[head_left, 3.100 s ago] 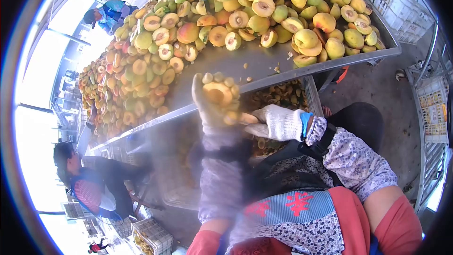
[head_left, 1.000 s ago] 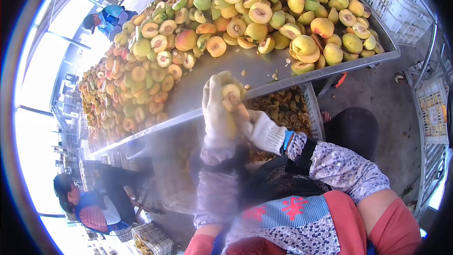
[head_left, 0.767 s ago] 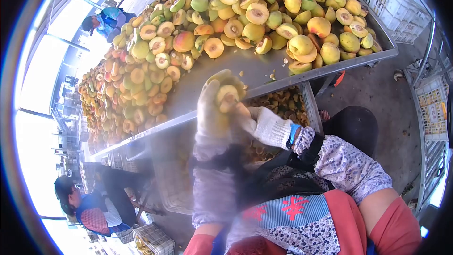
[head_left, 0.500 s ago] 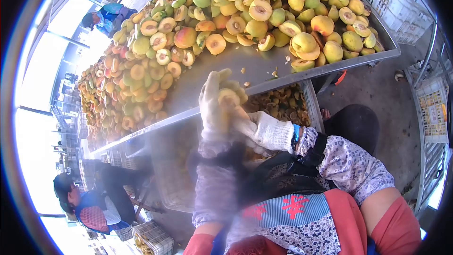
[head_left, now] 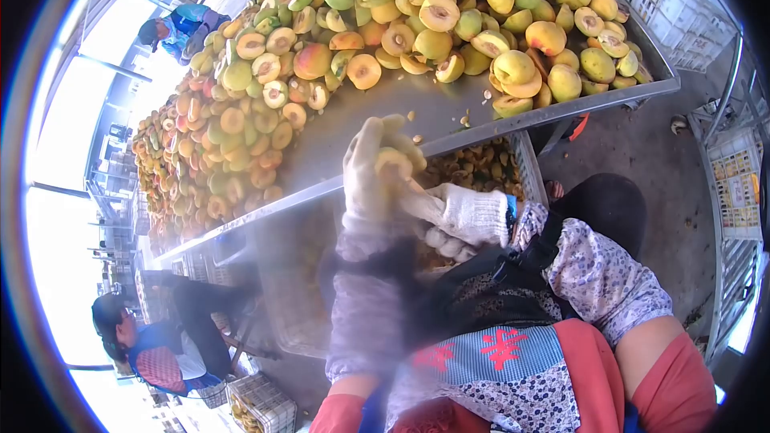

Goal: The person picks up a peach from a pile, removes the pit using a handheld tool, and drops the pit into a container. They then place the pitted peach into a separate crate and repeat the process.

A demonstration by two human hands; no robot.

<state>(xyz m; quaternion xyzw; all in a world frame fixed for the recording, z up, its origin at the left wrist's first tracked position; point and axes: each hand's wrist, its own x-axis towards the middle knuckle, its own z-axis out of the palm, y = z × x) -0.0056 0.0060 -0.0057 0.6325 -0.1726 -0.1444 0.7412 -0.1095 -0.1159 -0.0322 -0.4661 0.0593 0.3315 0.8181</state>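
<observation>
My left hand (head_left: 369,168), in a whitish glove, is closed around a halved yellow fruit (head_left: 393,162) just off the front edge of the metal table (head_left: 473,135). My right hand (head_left: 457,216), also gloved, reaches in from the right with its fingers curled. Its thumb and forefinger meet the lower side of the fruit; whether they hold a small tool is too blurred to tell. Behind the hands, a large heap of halved and whole fruit (head_left: 433,12) covers much of the table. Small pale bits lie on the bare metal.
Below the table edge, a crate (head_left: 525,164) holds cut fruit pieces. White crates (head_left: 666,12) are stacked at the upper right, beside a metal rack (head_left: 726,248). One person (head_left: 164,353) sits at the lower left; another person (head_left: 183,28) is beyond the heap.
My right hand has moved slightly down and right, with its lower fingers showing more clearly. My left hand stays nearly in place with the fruit, shifted slightly right.
</observation>
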